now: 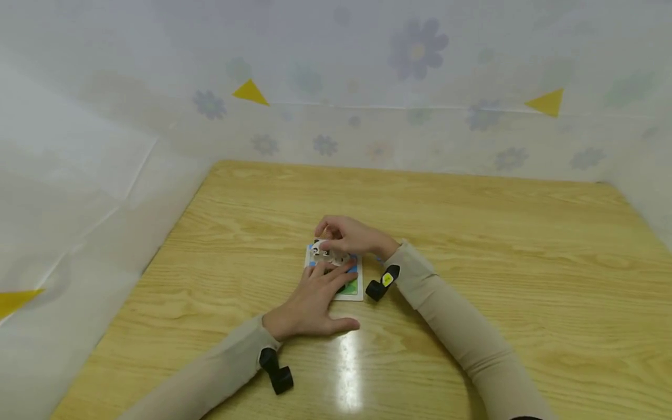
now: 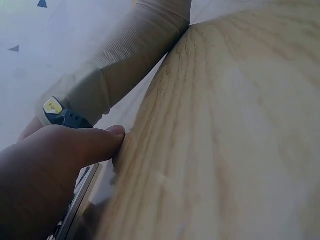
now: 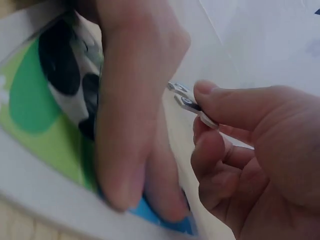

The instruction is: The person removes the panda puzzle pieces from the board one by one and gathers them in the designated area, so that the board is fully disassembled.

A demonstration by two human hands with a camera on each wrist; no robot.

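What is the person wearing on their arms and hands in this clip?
Both arms wear close-fitting beige sleeves, ribbed at the cuffs, reaching the wrists. The left hand and right hand are bare. Each wrist carries a small black camera unit; the one on the right wrist bears a yellow sticker.

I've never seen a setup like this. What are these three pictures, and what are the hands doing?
No machine here: a person wears three cameras. The wide picture comes from the head; the two close ones from black cameras strapped to the wrists. On the light wooden table lies a white-bordered picture board with a black-and-white panda on green and blue. The left hand rests flat on it, fingers straight. The right hand pinches a small flat white-and-black piece just above the board.
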